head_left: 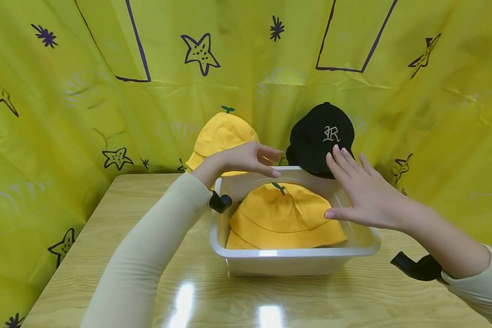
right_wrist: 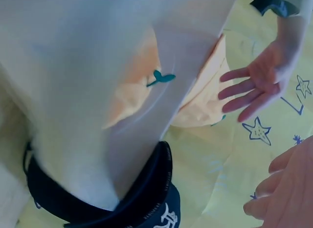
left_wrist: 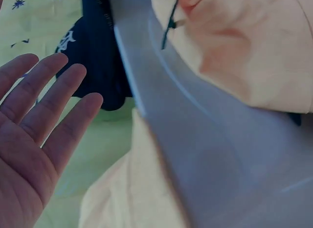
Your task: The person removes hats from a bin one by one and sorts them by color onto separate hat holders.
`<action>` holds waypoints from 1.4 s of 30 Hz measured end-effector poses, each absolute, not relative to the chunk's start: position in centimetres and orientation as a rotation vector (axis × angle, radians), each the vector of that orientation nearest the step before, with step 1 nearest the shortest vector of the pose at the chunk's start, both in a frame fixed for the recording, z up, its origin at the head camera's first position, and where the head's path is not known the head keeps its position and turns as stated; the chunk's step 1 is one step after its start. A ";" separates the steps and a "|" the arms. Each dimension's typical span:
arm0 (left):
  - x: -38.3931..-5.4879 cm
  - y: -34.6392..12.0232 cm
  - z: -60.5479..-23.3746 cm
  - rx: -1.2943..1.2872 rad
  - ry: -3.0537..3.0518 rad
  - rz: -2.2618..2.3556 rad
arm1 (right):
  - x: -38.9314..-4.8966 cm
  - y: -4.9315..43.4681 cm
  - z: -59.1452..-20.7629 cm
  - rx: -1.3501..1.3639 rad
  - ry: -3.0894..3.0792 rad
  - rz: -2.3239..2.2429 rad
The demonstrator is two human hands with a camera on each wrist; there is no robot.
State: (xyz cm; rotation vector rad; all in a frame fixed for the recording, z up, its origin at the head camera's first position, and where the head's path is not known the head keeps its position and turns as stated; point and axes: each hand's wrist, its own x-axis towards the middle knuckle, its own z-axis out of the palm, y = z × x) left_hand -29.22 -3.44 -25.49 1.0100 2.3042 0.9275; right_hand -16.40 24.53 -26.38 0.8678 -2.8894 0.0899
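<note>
A yellow bucket hat (head_left: 287,218) with a small green sprout on top lies inside a white plastic bin (head_left: 279,266). Over the bin's back left part hovers my left hand (head_left: 252,157), fingers extended and nothing held. My right hand (head_left: 362,196) is raised over the right side, its fingers spread and holding nothing. Just beyond its fingertips, at the back right rim, is a black baseball cap (head_left: 311,134) with a light letter emblem. Behind my left wrist stands a second yellow bucket hat (head_left: 225,132), also with a sprout; my forearm partly hides it.
The bin sits on a light wooden table (head_left: 147,218). A yellow curtain (head_left: 164,100) printed with dark stars hangs close behind the hats and along both sides. Dark wrist mounts (head_left: 420,266) stick out below the wrists.
</note>
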 end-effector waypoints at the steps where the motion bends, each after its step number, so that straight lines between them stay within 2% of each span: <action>1: -29.3 -3.2 -26.0 1.009 2.289 0.940 | -16.1 24.7 -26.8 0.862 -2.865 0.055; 9: -29.6 -1.9 -28.9 0.999 2.278 0.839 | -13.9 25.0 -29.0 0.764 -2.908 -0.097; 22: -29.8 -1.1 -31.9 0.972 2.391 0.625 | -12.9 26.4 -32.1 0.792 -2.919 0.152; 32: -28.8 0.0 -32.5 0.985 2.485 0.547 | -12.7 27.0 -34.1 0.752 -2.948 0.309; 42: -28.6 -0.7 -33.4 1.004 2.426 0.544 | -12.6 26.9 -34.6 0.741 -2.924 0.276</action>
